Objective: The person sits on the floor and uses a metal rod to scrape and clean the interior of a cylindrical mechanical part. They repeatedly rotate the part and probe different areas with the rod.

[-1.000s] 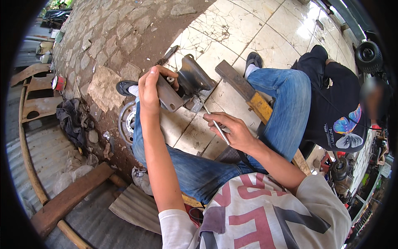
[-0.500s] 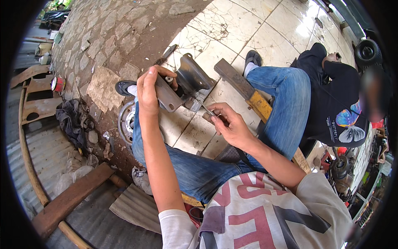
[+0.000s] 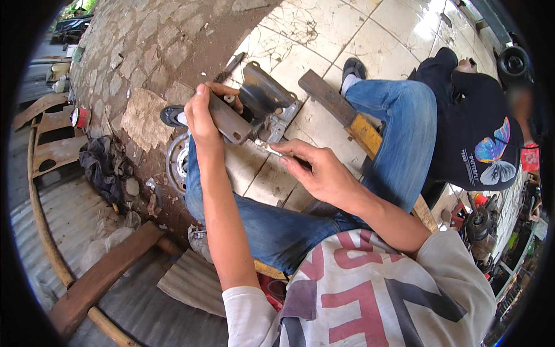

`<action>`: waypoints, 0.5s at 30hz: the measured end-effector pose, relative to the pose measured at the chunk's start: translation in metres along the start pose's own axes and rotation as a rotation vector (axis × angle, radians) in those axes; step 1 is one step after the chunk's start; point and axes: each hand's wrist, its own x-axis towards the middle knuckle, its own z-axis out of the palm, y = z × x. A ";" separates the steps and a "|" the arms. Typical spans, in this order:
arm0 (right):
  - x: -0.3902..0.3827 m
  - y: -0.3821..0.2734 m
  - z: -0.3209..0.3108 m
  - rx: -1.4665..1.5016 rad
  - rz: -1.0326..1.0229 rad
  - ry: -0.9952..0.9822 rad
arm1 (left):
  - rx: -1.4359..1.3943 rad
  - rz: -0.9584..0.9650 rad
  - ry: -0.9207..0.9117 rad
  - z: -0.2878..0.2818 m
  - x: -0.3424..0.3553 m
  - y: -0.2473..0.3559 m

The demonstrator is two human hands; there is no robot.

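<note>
The brown metal bracket (image 3: 231, 122) is between the person's knees, above the tiled floor (image 3: 263, 176), with its long axis running from upper left down to lower right. The left hand (image 3: 203, 120) is the nearer one: it is wrapped round the bracket's upper-left end, thumb up along the near side and fingers bent over the far side, so that grip is closed on the metal. The right hand (image 3: 318, 168) lies below and to the right of the bracket, its grip pinched on a slim, pale-tipped stick (image 3: 265, 146). The stick points up and left, its tip just beside the bracket's lower-right end, near a round hole, and its line crosses the bracket's axis rather than following it.

Past the bracket stands a wider, dark bent plate (image 3: 265, 87), with a light grey metal piece (image 3: 283, 121) below and to its right. Farther right, a rusty bar with a yellow section (image 3: 364, 136) slants down toward the right knee.

Several things are hard to make out. Whether the stick's tip touches the bracket does not show, and its rear end is lost inside the right hand. The left fingertips are partly covered by the bracket. Any join between bracket and plate is hidden, as is whatever holds them up. A wheel rim (image 3: 176, 165) is partly cut off by the left leg.
</note>
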 end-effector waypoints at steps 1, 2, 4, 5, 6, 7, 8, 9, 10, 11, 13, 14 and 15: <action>-0.005 -0.009 -0.002 -0.029 -0.018 -0.031 | 0.005 -0.002 -0.002 0.002 0.000 0.002; 0.001 -0.026 -0.013 -0.086 0.194 -0.137 | 0.011 0.009 0.005 0.002 0.002 0.004; 0.015 -0.010 -0.015 -0.044 0.187 -0.037 | 0.014 0.016 0.023 0.002 0.002 0.004; 0.018 -0.008 -0.014 -0.024 0.183 0.015 | 0.014 0.020 0.030 0.003 0.003 0.003; 0.012 -0.011 -0.018 -0.084 0.259 -0.065 | 0.001 0.023 0.025 0.002 0.003 0.003; 0.007 -0.016 -0.014 -0.092 0.194 -0.084 | -0.012 0.023 0.018 0.000 0.003 0.001; 0.002 -0.020 -0.010 -0.100 0.130 -0.102 | -0.025 0.023 0.011 -0.001 0.003 0.001; -0.001 -0.022 -0.007 -0.109 0.065 -0.119 | -0.041 0.026 0.026 -0.002 0.003 0.001; 0.000 -0.016 -0.009 -0.107 0.090 -0.107 | -0.059 0.032 0.039 -0.002 0.002 0.001; 0.003 -0.011 -0.012 -0.104 0.113 -0.094 | -0.078 0.036 0.052 -0.001 0.002 0.000; 0.017 -0.007 -0.021 -0.114 0.201 -0.051 | -0.078 0.018 0.056 -0.002 0.003 -0.001; 0.016 -0.016 -0.022 -0.145 0.261 -0.091 | -0.071 0.007 0.054 -0.002 0.003 0.000; 0.011 -0.020 -0.016 -0.130 0.190 -0.100 | -0.065 -0.004 0.053 -0.003 0.003 0.001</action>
